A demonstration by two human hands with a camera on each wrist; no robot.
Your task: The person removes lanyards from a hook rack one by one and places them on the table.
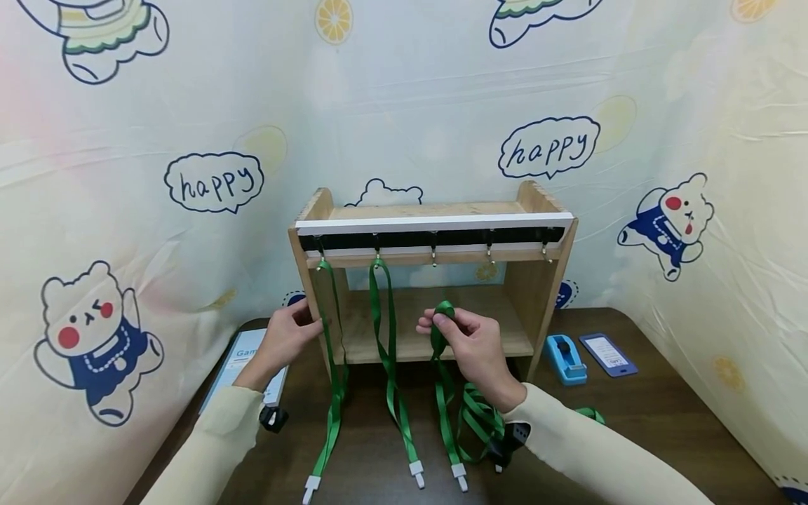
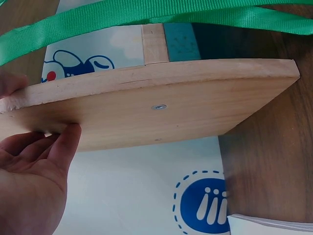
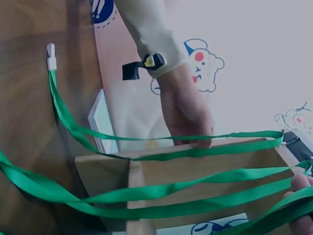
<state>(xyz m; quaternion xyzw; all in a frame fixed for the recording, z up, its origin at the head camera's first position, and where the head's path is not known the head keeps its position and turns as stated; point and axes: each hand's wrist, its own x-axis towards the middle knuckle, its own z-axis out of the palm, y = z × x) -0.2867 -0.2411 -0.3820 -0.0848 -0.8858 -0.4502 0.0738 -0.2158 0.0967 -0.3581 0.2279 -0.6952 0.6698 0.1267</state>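
My left hand (image 1: 284, 344) grips the left side panel of a wooden shelf (image 1: 426, 319), thumb on one face and fingers on the outer face (image 2: 156, 117). Pinched at its looped top in my right hand (image 1: 476, 344) is a green lanyard (image 1: 444, 393), a white clip (image 1: 459, 477) at its lower end. Two more green lanyards, a left one (image 1: 333, 414) and a middle one (image 1: 386, 351), hang from hooks on the shelf's front rail (image 1: 404, 240). The held lanyard is in front of a bare hook (image 1: 433, 256). In the right wrist view, only fingertips (image 3: 301, 183) of my right hand show.
A bundle of green lanyards (image 1: 480, 417) lies on the brown table (image 1: 391, 449), partly behind my right wrist. Right of the shelf lie a blue tape dispenser (image 1: 566, 361) and a blue card holder (image 1: 609, 354). A white booklet (image 1: 243, 361) is at left. Printed cloth surrounds the table.
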